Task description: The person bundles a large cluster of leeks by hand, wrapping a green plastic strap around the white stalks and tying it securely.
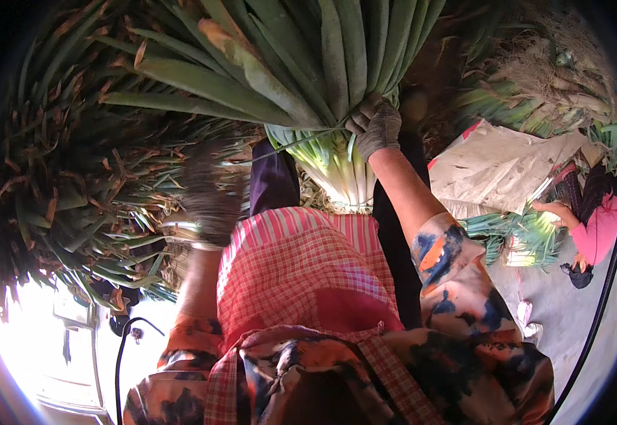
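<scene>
A thick bundle of leeks [329, 156], with white stalks below and long green leaves fanning upward, hangs in front of my red checked apron [294, 262]. My right hand [378, 126], in a grey glove, is clenched around the bundle where the stalks meet the leaves. My left hand [209, 202], also gloved, is blurred by motion just left of the bundle, close to a heap of leek leaves [89, 177]. Whether it holds anything cannot be made out.
More leeks with pale roots are piled at the upper right [556, 85]. White sacks [499, 166] lie on the ground at right. Beyond them a person in a pink sleeve [595, 230] handles another leek bundle [528, 237]. A black cable [121, 347] hangs at lower left.
</scene>
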Tool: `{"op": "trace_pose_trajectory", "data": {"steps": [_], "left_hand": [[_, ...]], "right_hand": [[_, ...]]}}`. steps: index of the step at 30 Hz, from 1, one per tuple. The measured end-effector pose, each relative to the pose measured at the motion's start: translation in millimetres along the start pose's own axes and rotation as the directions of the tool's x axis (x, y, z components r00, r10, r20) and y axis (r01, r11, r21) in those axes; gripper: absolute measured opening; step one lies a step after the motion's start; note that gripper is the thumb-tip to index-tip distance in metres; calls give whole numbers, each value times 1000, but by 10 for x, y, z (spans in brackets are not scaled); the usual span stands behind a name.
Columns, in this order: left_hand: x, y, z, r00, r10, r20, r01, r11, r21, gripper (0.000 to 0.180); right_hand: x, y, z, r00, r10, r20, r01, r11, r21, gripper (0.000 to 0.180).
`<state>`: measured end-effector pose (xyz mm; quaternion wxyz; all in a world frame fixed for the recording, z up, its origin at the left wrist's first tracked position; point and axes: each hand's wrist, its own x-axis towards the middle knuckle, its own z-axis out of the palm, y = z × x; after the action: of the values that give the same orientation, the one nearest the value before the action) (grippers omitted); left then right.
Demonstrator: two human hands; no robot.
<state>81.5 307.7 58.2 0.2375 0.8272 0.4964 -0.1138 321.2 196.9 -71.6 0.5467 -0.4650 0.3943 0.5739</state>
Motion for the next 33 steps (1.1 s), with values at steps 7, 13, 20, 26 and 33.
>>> {"op": "trace_pose_trajectory", "data": {"steps": [7, 13, 20, 26, 33], "left_hand": [[-18, 869, 751, 900, -264, 346, 357, 902, -242, 38], [100, 973, 512, 910, 110, 401, 113, 863, -492, 10], [246, 998, 904, 942, 272, 195, 96, 341, -935, 16], [256, 777, 1262, 914, 12, 406, 400, -209, -893, 35], [550, 540, 1405, 870, 95, 483, 491, -250, -834, 30]], "right_hand": [[-62, -78, 148, 991, 42, -127, -50, 997, -63, 28], [32, -41, -56, 998, 57, 36, -58, 998, 27, 29], [-12, -79, 5, 991, 44, -129, -53, 996, -67, 18], [49, -13, -125, 963, -38, 268, 98, 972, -213, 15], [427, 412, -417, 973, -227, 32, 227, 974, 24, 8]]}}
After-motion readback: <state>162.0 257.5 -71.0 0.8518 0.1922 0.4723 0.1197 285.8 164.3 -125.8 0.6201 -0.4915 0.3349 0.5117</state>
